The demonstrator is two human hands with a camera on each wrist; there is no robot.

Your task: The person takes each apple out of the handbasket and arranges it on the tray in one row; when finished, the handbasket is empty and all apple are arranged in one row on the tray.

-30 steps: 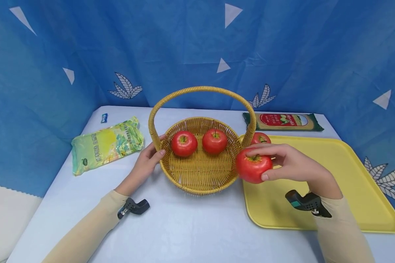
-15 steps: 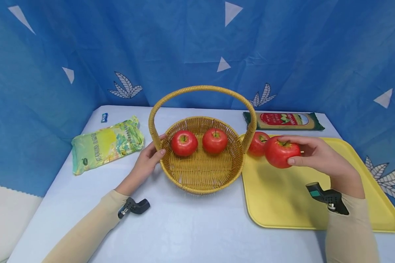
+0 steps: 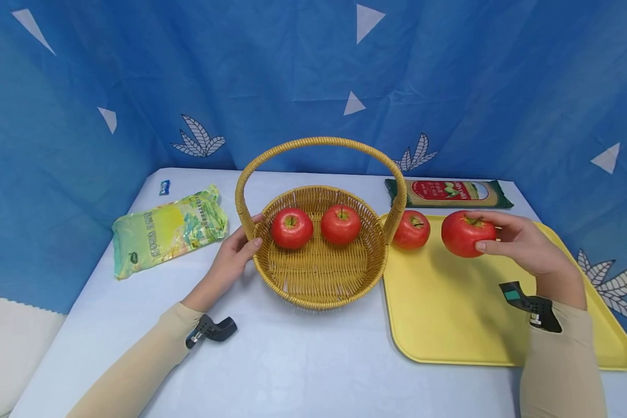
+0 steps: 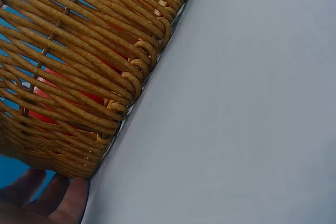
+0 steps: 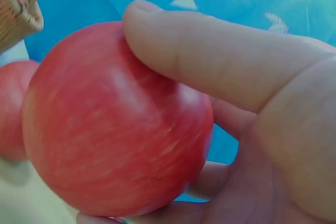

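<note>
My right hand (image 3: 528, 241) holds a red apple (image 3: 466, 234) between thumb and fingers, over the yellow tray (image 3: 449, 325). In the right wrist view the thumb lies across the side of that apple (image 5: 115, 124). Another apple (image 3: 411, 230) sits on the tray near its left edge, beside the basket. Two apples, a left one (image 3: 292, 229) and a right one (image 3: 341, 224), lie inside the wicker basket (image 3: 319, 278). With my left hand (image 3: 233, 255) I grip the basket's left side at the foot of its handle. The left wrist view shows fingertips (image 4: 73, 200) against the basket's woven wall.
A green and yellow packet (image 3: 169, 232) lies left of the basket, with a small blue wrapped piece (image 3: 164, 187) behind it. Behind the tray is a long pack (image 3: 449, 193) with a red label. A blue curtain (image 3: 292, 69) closes off the back of the white table (image 3: 292, 366).
My right hand has carried its apple from the basket's right rim to the right and slightly back, over the tray. The left hand and basket have stayed put.
</note>
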